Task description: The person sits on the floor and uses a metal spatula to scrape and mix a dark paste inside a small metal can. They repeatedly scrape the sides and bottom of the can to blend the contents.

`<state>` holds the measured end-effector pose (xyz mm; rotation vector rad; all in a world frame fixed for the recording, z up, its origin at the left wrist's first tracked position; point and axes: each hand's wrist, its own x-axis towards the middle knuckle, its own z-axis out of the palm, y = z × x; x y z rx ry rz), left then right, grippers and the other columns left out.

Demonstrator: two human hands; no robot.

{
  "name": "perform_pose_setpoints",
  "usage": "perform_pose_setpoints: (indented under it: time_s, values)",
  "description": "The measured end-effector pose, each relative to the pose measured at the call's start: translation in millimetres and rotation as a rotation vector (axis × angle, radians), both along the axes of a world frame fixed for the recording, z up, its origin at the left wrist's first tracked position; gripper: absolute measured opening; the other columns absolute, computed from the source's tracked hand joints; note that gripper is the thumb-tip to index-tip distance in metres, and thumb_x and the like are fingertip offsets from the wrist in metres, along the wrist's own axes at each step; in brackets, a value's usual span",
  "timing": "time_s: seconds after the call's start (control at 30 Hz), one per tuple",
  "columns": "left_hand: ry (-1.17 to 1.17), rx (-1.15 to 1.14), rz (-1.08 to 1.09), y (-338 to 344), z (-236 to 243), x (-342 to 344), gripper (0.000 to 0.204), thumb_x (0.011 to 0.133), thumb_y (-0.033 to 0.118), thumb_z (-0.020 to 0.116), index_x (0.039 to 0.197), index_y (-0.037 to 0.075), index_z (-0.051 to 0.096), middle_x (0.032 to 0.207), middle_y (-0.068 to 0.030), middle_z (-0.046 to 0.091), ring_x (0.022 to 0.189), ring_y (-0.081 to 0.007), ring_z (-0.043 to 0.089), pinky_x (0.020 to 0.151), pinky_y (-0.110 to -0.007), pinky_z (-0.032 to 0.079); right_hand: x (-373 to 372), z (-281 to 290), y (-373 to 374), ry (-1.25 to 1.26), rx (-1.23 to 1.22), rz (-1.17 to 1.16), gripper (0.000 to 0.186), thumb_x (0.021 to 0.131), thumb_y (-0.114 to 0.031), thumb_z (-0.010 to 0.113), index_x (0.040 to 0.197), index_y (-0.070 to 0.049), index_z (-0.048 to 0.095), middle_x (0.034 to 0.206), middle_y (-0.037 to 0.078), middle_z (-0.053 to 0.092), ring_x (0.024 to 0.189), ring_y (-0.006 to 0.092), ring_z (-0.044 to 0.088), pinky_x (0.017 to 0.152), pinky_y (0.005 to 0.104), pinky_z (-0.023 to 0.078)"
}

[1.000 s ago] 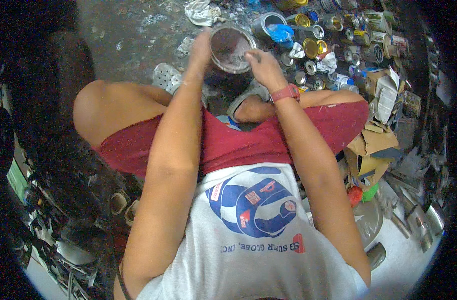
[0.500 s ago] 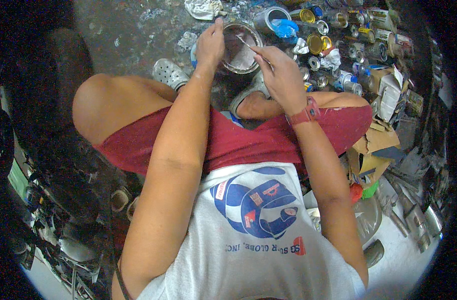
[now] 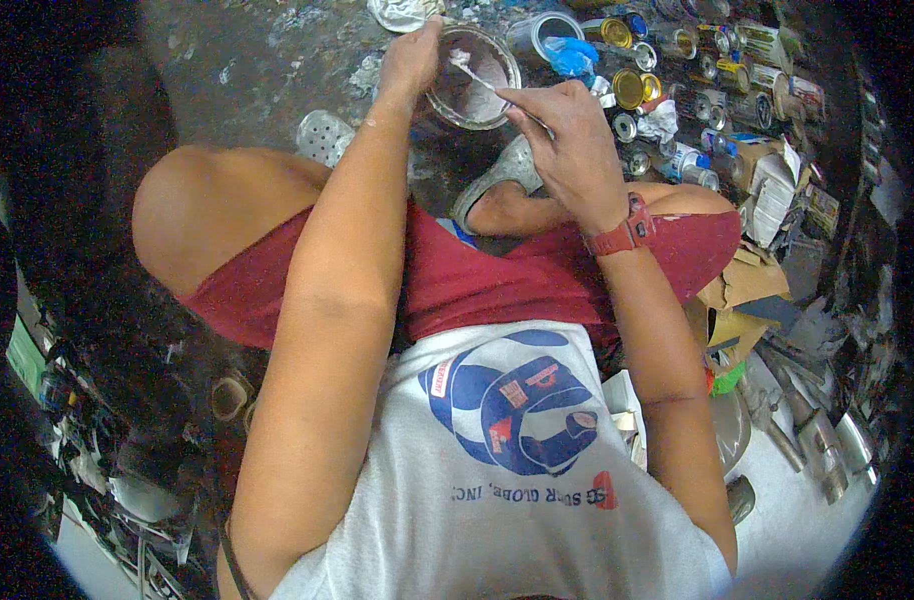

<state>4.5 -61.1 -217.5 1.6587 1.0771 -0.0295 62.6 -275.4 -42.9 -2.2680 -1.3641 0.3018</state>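
An open round can (image 3: 518,68) with a smeared rim stands on the floor in front of me, pinkish-grey paste (image 3: 472,104) coating its inside. My left hand (image 3: 411,62) is closed on the can's left rim; the fingertips are partly hidden. In my right hand (image 3: 575,150) I pinch a thin pale stick-like tool (image 3: 477,78), its kind unclear. The tool slants over the can's mouth, and a whitish lump of paste (image 3: 460,57) clings to its tip.
Many tins (image 3: 682,42) crowd the floor at the right, beside a larger open can (image 3: 543,30) with blue plastic (image 3: 571,57). A white rag (image 3: 405,12) lies beyond my left hand. Torn cardboard (image 3: 742,285) and metal pipes (image 3: 822,440) are by my right side.
The tool's tip has moved left and up within the can's mouth, and a pale lump now shows on it. My left hand and the can sit slightly higher and further left in view.
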Motion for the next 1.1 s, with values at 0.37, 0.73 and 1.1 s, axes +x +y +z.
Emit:
perform_pose_setpoints:
  time_s: [0.37,0.73,1.1]
  values:
    - [-0.017,0.139,-0.105,19,-36,7,0.075,0.112,0.062,0.039,0.138,0.001,0.074,0.142,-0.0335,0.069,0.135,-0.0528,0.063,0.117,-0.057,0.045,1,-41,18,-0.078,-0.121,0.116,0.03,0.098,-0.022,0.073,0.127,-0.022,0.083,0.105,0.012,0.08,0.106,0.0345,0.069,0.09,0.0503,0.051]
    - [-0.023,-0.069,0.081,12,-25,14,0.084,0.106,0.069,0.053,0.14,-0.005,0.073,0.148,-0.0316,0.068,0.142,-0.0448,0.064,0.12,-0.048,0.045,26,41,4,-0.383,-0.194,0.448,0.038,0.092,-0.012,0.064,0.127,-0.014,0.078,0.122,0.001,0.078,0.112,0.0261,0.066,0.097,0.0428,0.051]
    - [-0.036,0.296,-0.226,32,-79,3,0.074,0.113,0.065,0.041,0.143,0.004,0.072,0.147,-0.0332,0.066,0.14,-0.0497,0.062,0.12,-0.052,0.045,41,-7,20,-0.246,-0.098,0.366,0.035,0.093,-0.013,0.069,0.126,-0.015,0.079,0.114,0.005,0.079,0.108,0.0293,0.068,0.091,0.0463,0.052]
